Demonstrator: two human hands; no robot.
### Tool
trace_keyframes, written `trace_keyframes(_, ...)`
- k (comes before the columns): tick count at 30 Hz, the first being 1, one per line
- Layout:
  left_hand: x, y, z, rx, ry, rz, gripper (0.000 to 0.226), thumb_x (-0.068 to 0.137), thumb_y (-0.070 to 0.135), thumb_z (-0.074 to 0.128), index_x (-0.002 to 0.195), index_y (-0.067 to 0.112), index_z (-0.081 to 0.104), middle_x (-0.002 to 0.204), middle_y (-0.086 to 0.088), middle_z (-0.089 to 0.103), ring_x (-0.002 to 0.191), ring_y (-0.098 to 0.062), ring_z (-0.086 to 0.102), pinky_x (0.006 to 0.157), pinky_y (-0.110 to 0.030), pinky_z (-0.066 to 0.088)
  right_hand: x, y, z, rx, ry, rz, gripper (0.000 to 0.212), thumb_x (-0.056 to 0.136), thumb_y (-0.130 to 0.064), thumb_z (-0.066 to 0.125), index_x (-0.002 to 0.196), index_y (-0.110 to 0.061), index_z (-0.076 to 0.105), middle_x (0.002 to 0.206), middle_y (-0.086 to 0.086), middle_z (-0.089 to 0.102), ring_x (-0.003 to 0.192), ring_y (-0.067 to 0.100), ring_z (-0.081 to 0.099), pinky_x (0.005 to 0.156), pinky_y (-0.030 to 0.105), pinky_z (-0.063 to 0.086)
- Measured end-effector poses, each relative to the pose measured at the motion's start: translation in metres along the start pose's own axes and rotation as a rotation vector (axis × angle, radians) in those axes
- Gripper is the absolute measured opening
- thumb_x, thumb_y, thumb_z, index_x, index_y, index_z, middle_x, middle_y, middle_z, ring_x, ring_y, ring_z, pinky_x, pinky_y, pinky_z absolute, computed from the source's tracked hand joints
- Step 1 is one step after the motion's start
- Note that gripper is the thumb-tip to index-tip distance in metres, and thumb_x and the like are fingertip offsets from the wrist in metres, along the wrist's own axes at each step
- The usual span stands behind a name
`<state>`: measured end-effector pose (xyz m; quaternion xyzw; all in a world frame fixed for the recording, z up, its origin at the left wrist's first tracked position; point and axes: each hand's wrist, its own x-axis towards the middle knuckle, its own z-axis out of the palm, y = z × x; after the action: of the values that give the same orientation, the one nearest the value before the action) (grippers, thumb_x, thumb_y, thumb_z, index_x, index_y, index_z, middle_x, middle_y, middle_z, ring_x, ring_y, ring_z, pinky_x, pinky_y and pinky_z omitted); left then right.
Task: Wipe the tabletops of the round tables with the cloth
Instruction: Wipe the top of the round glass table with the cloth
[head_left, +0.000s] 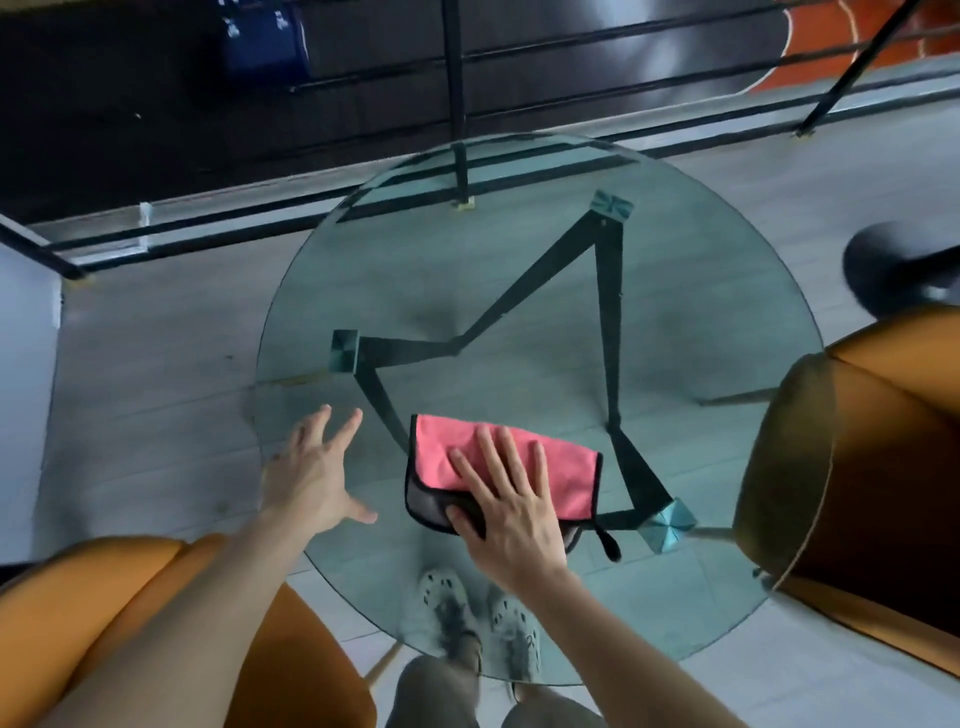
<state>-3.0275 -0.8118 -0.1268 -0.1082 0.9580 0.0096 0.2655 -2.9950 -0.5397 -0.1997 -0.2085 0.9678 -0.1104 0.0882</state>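
A round glass table (701, 291) fills the middle of the head view, with a dark metal frame showing through the glass. A pink cloth (563, 467) with a grey underside and black trim lies flat on the near part of the glass. My right hand (506, 512) presses flat on the cloth, fingers spread, thumb over its folded near-left corner. My left hand (317, 475) hovers open with spread fingers at the table's left rim, to the left of the cloth, holding nothing.
An orange armchair (93, 618) stands at the near left, under my left forearm. Another orange armchair (857, 483) crowds the table's right side. A black railing (457, 104) runs behind the table. A dark round stool (893, 275) sits at the far right. My feet show through the glass.
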Motion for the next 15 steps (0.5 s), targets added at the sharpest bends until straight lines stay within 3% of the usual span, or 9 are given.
trace_keyframes(2,0.004,-0.003,-0.011,-0.024,-0.012,0.03,0.133,0.06,0.066,0.093,0.166,0.046,0.017,0.171,-0.001,0.017,0.153,-0.03,0.028,0.109,-0.05,0.049,-0.004,0.013,-0.002,-0.022,-0.011,0.008,0.074,0.108,-0.069,0.04,0.173,-0.043,0.017,0.184,-0.001,0.001,0.171,0.026,-0.006,0.133,0.068,0.013)
trace_keyframes(5,0.02,-0.012,-0.042,0.022,-0.037,0.12,0.087,0.083,0.052,0.084,0.157,0.044,0.04,0.144,0.003,0.044,0.13,-0.022,0.051,0.089,-0.039,0.053,-0.002,0.023,-0.008,-0.014,0.012,0.088,0.077,0.106,-0.071,0.041,0.173,-0.044,0.016,0.184,-0.002,0.002,0.171,0.025,-0.005,0.133,0.068,0.012)
trace_keyframes(7,0.033,-0.016,-0.063,0.09,-0.015,0.182,0.072,0.087,0.05,0.081,0.151,0.04,0.049,0.131,0.004,0.051,0.12,-0.021,0.058,0.082,-0.036,0.051,0.003,0.024,-0.01,0.002,0.033,0.16,0.079,0.106,-0.071,0.043,0.174,-0.043,0.014,0.184,-0.003,0.0,0.171,0.024,-0.005,0.134,0.067,0.008)
trace_keyframes(11,0.078,-0.02,-0.099,0.123,0.04,0.28,0.081,0.08,0.052,0.086,0.149,0.034,0.048,0.137,0.002,0.047,0.128,-0.023,0.052,0.09,-0.039,0.048,0.017,0.015,-0.01,0.012,0.078,0.32,0.082,0.105,-0.068,0.048,0.174,-0.041,0.014,0.184,-0.004,-0.001,0.171,0.023,-0.005,0.134,0.066,0.006)
trace_keyframes(15,0.159,-0.025,-0.138,0.218,0.052,0.48,0.126,0.065,0.068,0.09,0.165,0.037,0.02,0.168,-0.004,0.022,0.153,-0.031,0.031,0.119,-0.052,0.037,0.033,0.004,-0.006,0.009,0.121,0.458,0.083,0.103,-0.069,0.05,0.174,-0.04,0.017,0.184,-0.003,0.004,0.171,0.023,-0.001,0.134,0.066,0.01)
